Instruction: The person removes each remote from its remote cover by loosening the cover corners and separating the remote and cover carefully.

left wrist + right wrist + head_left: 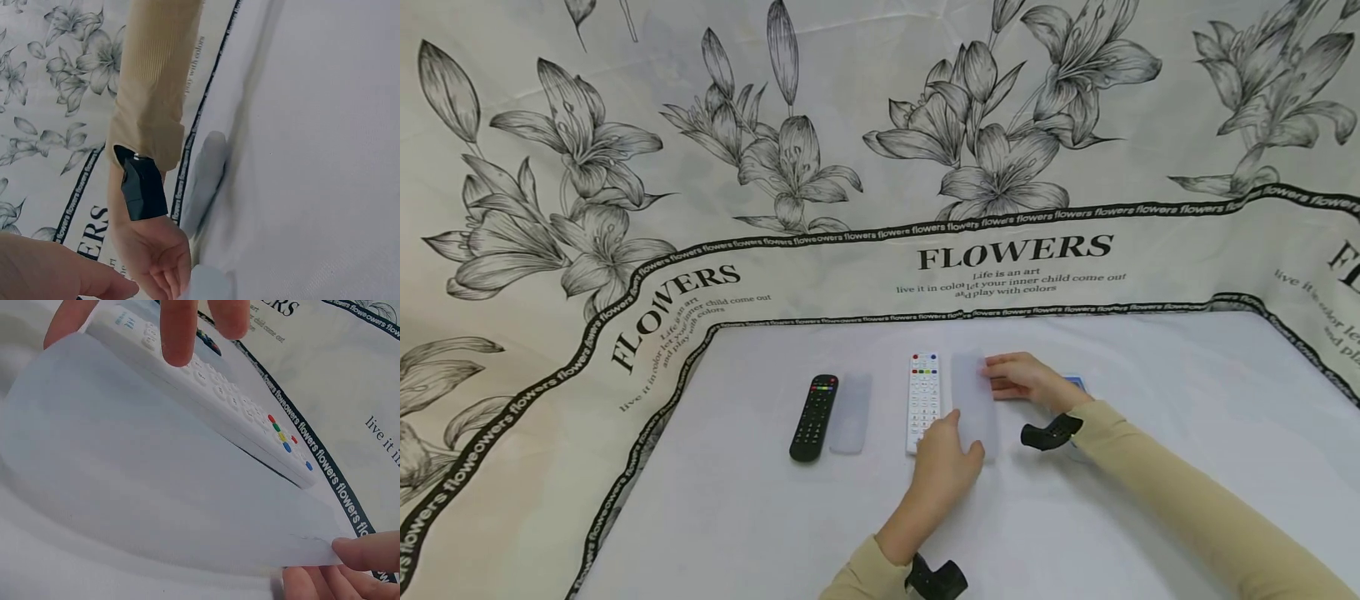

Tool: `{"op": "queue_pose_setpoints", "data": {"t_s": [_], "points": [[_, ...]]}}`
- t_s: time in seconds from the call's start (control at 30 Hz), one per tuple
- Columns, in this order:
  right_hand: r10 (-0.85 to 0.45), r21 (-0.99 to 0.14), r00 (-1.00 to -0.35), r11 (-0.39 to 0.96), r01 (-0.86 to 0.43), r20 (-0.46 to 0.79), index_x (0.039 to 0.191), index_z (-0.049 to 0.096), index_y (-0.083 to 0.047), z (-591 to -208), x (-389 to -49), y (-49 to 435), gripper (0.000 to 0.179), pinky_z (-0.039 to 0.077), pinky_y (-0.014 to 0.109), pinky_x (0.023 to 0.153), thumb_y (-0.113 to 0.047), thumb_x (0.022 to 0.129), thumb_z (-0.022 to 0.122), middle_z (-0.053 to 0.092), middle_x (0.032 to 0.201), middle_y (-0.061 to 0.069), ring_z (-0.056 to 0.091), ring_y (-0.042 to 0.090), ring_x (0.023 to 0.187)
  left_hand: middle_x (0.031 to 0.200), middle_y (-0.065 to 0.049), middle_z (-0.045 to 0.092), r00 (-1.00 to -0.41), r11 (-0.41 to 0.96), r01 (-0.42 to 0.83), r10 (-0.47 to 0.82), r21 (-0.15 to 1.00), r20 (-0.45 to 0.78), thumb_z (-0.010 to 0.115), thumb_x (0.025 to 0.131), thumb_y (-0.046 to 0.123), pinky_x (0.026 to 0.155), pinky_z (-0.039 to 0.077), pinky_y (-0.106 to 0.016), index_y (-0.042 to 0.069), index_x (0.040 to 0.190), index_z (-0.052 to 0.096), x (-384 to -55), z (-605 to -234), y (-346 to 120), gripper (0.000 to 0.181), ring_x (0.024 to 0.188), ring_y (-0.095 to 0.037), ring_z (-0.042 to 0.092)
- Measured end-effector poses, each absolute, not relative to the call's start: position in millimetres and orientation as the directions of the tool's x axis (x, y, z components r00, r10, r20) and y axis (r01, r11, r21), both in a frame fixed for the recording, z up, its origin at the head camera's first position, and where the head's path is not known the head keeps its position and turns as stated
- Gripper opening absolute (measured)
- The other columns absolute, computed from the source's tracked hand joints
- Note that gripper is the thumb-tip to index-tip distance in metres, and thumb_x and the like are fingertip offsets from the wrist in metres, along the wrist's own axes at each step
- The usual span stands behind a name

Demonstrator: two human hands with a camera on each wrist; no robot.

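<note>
Cover [972, 396], milky & prob. light, bendy, slippy & easy to crease, is right by the white remote [923, 392] on the table [737, 517], R hand [1026, 379] pinching its far end, L hand [946, 458] w/ fingers spread, so best nip edges gently.

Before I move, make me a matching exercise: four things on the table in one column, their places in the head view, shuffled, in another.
Things:
1. black remote control
2. white remote control
3. larger translucent cover
4. smaller translucent cover

Places:
A. pinched by the right hand
B. between the two covers
C. between the two remotes
D. farthest left of the four

Pairs: 1-D, 2-B, 3-A, 4-C
</note>
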State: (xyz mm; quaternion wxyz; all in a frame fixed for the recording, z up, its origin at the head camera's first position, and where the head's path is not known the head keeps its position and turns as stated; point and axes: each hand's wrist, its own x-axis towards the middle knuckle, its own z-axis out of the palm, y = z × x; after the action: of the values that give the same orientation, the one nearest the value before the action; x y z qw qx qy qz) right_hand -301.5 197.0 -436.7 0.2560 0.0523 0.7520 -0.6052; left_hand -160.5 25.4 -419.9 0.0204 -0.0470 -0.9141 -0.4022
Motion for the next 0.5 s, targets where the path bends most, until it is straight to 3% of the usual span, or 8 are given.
{"op": "queue_pose_setpoints", "data": {"t_s": [0.13,0.3,0.4,0.5], "points": [[-0.226,-0.876,-0.879,0.355,0.328,-0.42,0.142,0.033,0.011,-432,-301,196,0.055,0.057,0.023,0.073,-0.012,0.096,0.053,0.063,0.102,0.007,0.061,0.005,0.078,0.113,-0.02,0.068,-0.986,0.753,0.158,0.09,0.639,0.137,0.067,0.083,0.014,0.079,0.055,-0.043,-0.006,0.122,0.061,-160,-416,26,0.044,0.102,-0.033,0.066],[-0.221,-0.792,-0.939,0.605,0.081,-0.264,0.137,0.041,0.011,-417,-296,197,0.05,0.057,0.029,0.072,-0.017,0.096,0.052,0.061,0.121,0.027,0.067,0.018,0.084,0.106,-0.013,0.072,-0.984,0.828,0.162,0.099,0.537,0.145,0.068,0.084,0.02,0.063,0.055,-0.04,0.002,0.119,0.065,-159,-411,26,0.039,0.092,-0.029,0.07],[-0.248,-0.75,-0.955,0.66,-0.042,-0.165,0.136,0.043,0.01,-410,-293,199,0.049,0.057,0.035,0.075,-0.016,0.096,0.052,0.058,0.125,0.031,0.066,0.032,0.095,0.105,-0.01,0.073,-0.987,0.821,0.156,0.107,0.549,0.12,0.067,0.084,0.022,0.062,0.054,-0.039,0.005,0.118,0.067,-160,-406,24,0.037,0.092,-0.027,0.071],[-0.269,-0.749,-0.96,0.651,-0.125,-0.074,0.135,0.045,0.009,-407,-288,201,0.046,0.058,0.036,0.074,-0.014,0.096,0.052,0.058,0.125,0.031,0.065,0.036,0.099,0.104,-0.009,0.074,-0.99,0.777,0.141,0.115,0.614,0.082,0.066,0.085,0.022,0.063,0.054,-0.035,0.006,0.118,0.067,-164,-401,20,0.037,0.092,-0.026,0.07]]}}
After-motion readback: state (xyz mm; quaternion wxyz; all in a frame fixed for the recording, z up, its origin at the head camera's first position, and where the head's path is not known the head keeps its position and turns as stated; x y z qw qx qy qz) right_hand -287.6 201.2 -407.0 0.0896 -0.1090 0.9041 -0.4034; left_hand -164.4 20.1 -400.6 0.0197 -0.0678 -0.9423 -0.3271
